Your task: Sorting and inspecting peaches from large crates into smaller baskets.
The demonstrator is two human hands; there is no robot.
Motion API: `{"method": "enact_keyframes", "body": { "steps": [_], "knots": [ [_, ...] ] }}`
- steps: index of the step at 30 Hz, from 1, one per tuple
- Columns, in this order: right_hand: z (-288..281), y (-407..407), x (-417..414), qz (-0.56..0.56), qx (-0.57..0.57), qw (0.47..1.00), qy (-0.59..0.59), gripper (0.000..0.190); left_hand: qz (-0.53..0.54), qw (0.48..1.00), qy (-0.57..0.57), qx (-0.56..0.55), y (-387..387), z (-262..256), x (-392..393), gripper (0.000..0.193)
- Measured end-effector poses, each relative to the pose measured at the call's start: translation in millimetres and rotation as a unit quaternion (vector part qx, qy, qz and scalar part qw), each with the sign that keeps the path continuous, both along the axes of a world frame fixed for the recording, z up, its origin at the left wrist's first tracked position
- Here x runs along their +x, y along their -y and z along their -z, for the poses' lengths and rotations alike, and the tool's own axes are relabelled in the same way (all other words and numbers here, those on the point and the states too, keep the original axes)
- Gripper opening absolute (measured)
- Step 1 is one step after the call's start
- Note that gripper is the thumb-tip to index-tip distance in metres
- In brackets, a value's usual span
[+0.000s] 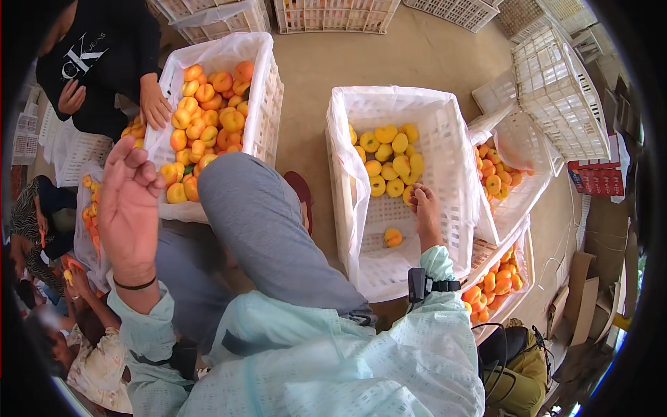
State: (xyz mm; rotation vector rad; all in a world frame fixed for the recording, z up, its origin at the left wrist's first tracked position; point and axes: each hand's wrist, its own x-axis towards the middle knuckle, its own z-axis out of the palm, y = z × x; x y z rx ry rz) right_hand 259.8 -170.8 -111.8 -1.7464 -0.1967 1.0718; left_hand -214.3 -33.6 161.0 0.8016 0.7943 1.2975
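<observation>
My right hand [426, 204] reaches into a white plastic crate [341, 229] lined with pale sheeting. Its curled fingertips are closed at the edge of a yellow peach [407, 196], which they partly cover. That fruit borders a group of yellow peaches [388, 161] at the crate's far end. A single orange-yellow peach [393, 237] lies apart, nearer to me. My left hand [130, 208] is raised at the left with the palm showing and the fingers half bent. Nothing shows in it. Beyond it stands another lined crate [264, 88] holding many orange peaches [208, 114].
A person in a black top [104, 62] rests one hand on the left crate's rim. Crates of orange fruit [503, 174] stand close at the right, beneath a tilted white crate [555, 94]. Other people [78, 333] work at the lower left. Cardboard [578, 302] lies at the right.
</observation>
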Motion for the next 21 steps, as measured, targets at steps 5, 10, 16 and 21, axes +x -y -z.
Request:
{"method": "enact_keyframes", "body": {
  "steps": [5, 10, 16, 21],
  "knots": [
    [63, -22, 2, -0.157, -0.084, 0.978, 0.106, 0.024, 0.215, 0.970, 0.058, -0.101, -20, 51, 195, 0.023],
    [123, -27, -9, -0.189, -0.094, 0.961, 0.179, 0.028, 0.216, 0.927, -0.109, -0.287, -19, 120, 243, 0.019],
    [172, -24, -43, 0.117, -0.121, 0.972, -0.166, 0.027, 0.256, 0.934, -0.051, -0.245, -34, 152, 240, 0.019],
    [191, -22, -50, 0.133, -0.065, 0.969, -0.197, 0.034, 0.281, 0.907, -0.157, -0.273, -35, 156, 258, 0.019]
  ]
}}
